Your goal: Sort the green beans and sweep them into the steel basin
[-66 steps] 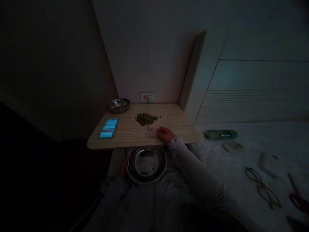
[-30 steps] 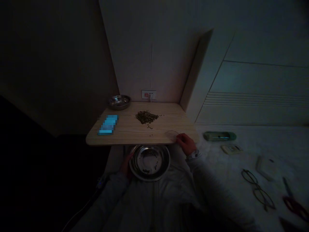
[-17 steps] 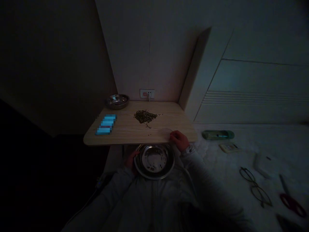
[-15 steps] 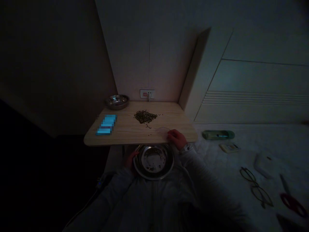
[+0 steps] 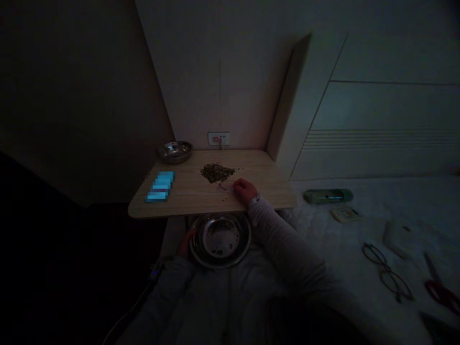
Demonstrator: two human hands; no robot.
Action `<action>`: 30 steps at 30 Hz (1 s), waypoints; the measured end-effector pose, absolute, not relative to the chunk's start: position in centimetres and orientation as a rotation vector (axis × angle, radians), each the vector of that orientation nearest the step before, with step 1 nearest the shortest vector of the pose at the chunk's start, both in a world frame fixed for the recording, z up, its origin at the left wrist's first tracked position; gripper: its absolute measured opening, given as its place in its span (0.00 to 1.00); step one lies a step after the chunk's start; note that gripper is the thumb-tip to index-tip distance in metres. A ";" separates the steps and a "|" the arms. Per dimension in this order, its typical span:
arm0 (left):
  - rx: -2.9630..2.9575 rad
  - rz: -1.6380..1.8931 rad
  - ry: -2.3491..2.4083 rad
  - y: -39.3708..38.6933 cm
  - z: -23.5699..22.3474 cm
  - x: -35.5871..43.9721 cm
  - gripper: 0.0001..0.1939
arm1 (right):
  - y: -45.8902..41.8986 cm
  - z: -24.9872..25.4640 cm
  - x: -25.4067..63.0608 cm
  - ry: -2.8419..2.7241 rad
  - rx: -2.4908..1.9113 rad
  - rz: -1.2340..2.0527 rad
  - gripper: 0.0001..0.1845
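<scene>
My left hand [image 5: 185, 243] is closed on the left rim of a shiny metal basin [image 5: 224, 265], held below the front edge of a small wooden table [image 5: 190, 203]. A few dark bits lie on the basin's bottom. Over the tabletop, my right hand [image 5: 245, 191] pinches a thin, clear plastic piece [image 5: 227, 184], whose exact kind is hard to make out. Just beyond that piece lies a pile of small dark greenish seeds or grains [image 5: 216, 172], with a few scattered loose in front of it.
A second metal bowl [image 5: 175, 152] stands at the table's back left, behind a lit phone [image 5: 160, 187]. A wall socket [image 5: 219, 138] sits behind the table. On the bed at right lie a green bottle [image 5: 327, 196], eyeglasses [image 5: 388, 273] and red-handled scissors [image 5: 442, 294].
My right hand has moved left and away from me with the clear piece, closer to the pile. In the picture, the basin and my left hand sit slightly further left.
</scene>
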State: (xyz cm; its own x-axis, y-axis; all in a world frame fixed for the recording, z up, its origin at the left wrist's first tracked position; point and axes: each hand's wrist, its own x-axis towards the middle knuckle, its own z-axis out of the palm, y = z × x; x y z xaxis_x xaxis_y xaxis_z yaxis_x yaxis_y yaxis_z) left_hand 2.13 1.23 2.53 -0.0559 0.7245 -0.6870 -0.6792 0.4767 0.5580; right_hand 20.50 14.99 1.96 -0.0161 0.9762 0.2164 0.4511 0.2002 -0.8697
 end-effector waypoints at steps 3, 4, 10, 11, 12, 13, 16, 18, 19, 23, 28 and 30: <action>0.041 1.145 1.170 1.1 2.5 2.1 0.18 | 14.6 1.8 20.9 -1.619 -1.348 0.786 0.05; 0.038 1.143 1.179 1.1 2.5 2.2 0.18 | 14.4 1.8 20.9 -1.631 -1.348 0.797 0.05; 0.067 1.141 1.160 1.4 1.5 2.0 0.14 | 14.1 2.1 20.9 -1.723 -1.384 0.803 0.06; 0.066 1.140 1.147 1.4 1.5 1.9 0.14 | 14.1 2.1 20.8 -1.739 -1.376 0.802 0.06; 0.065 1.139 1.132 1.4 1.4 1.9 0.15 | 14.1 2.1 20.9 -1.757 -1.369 0.795 0.06; 0.062 1.137 1.124 1.4 1.4 1.9 0.15 | 14.1 2.1 20.9 -1.772 -1.364 0.789 0.06; 0.054 1.146 1.134 1.3 1.7 2.0 0.15 | 14.2 2.0 20.9 -1.768 -1.371 0.792 0.07; 0.062 1.168 1.142 1.3 1.9 2.1 0.15 | 14.2 1.9 20.8 -1.756 -1.382 0.799 0.07; 0.070 1.180 1.150 1.3 2.0 2.1 0.15 | 14.2 1.9 20.7 -1.756 -1.381 0.801 0.07; 0.071 1.173 1.165 1.2 2.4 2.2 0.15 | 13.9 2.1 20.6 -1.784 -1.356 0.823 0.07; 0.054 1.152 1.138 1.1 2.6 2.2 0.15 | 13.7 2.1 20.5 -1.757 -1.308 0.907 0.06; 0.056 1.149 1.109 1.1 2.3 2.1 0.14 | 13.7 2.0 20.5 -1.724 -1.284 0.952 0.05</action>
